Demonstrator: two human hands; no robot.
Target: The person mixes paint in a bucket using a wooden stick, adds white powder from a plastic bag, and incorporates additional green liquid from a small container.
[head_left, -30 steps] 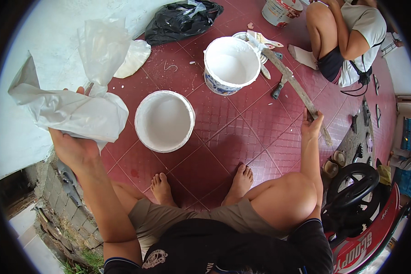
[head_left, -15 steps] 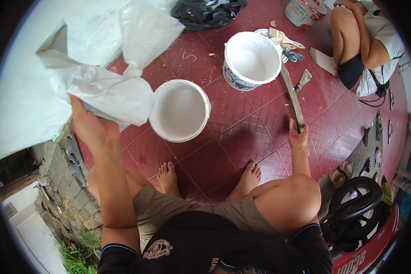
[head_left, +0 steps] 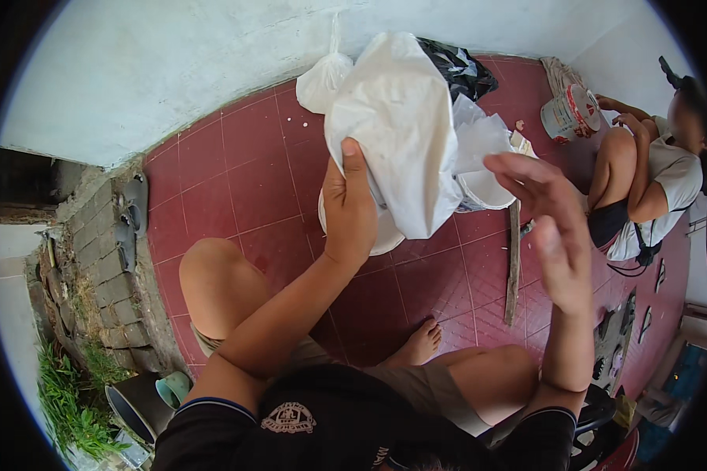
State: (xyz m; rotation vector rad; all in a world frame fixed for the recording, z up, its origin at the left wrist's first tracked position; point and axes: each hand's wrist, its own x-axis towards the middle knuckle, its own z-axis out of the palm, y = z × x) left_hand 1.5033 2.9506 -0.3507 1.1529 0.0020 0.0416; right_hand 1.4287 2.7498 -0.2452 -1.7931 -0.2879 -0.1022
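My left hand [head_left: 349, 208] is closed around the lower left side of a large white plastic bag [head_left: 397, 133], its thumb pressed on the front. The bag is lifted over the floor, and clear, wrinkled plastic [head_left: 481, 141] shows at its right. To the right of the bag my raised right hand [head_left: 554, 224] has its fingers apart and holds nothing. Behind and below the bag, a white bucket [head_left: 389, 235] shows only in part. A second white bucket [head_left: 483, 192] stands farther right, partly hidden by the plastic and my right hand. A wooden stick [head_left: 514, 271] lies on the tiles.
A tied white bag [head_left: 324, 82] and a black plastic bag [head_left: 457, 69] are by the wall. At the far right a person [head_left: 644, 173] sits beside a paint bucket [head_left: 567, 114]. Grey sandals [head_left: 132, 216] lie at the left edge of the red tiles [head_left: 239, 173].
My left hand has carried the white bag rightward, across the near bucket. My right hand has let go of the wooden stick and risen toward the bag. The view has shifted.
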